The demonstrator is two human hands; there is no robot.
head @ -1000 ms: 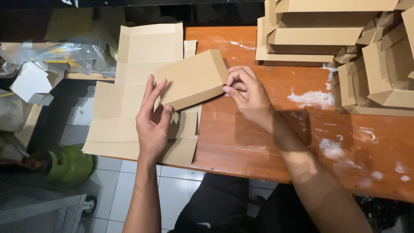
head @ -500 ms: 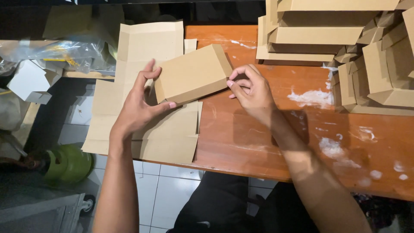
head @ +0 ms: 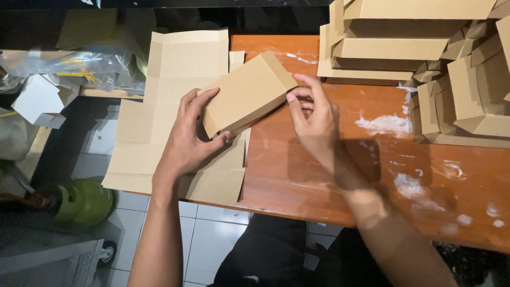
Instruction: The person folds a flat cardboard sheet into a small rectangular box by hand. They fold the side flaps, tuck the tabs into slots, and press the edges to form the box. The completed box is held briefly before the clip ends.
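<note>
At the near left edge of the orange table [head: 340,175], a folded cardboard box [head: 247,93] is held between both hands, tilted, resting over a stack of flat die-cut blanks [head: 175,69] that overhangs the table edge. The left hand [head: 188,141] grips the box at its lower left corner, fingers spread on the top panel and thumb on the front wall. The right hand [head: 313,119] is partly closed, fingertips pressing the right end wall.

Step in hand, as judged: forming the box, with the end flap being pressed or tucked home. The next move would call for steady counter-pressure from the left hand while the right seats the flap squarely.

Limits of view: the flap under the right fingers is hidden, so whether it is locked cannot be told. The box underside is not visible. Finished boxes [head: 393,48] at the upper right are cut off by the frame. Objects left of the table, including a clear plastic bag [head: 64,66] and a green object [head: 85,202] on the floor, are dim; the latter is possibly a gas cylinder.
</note>
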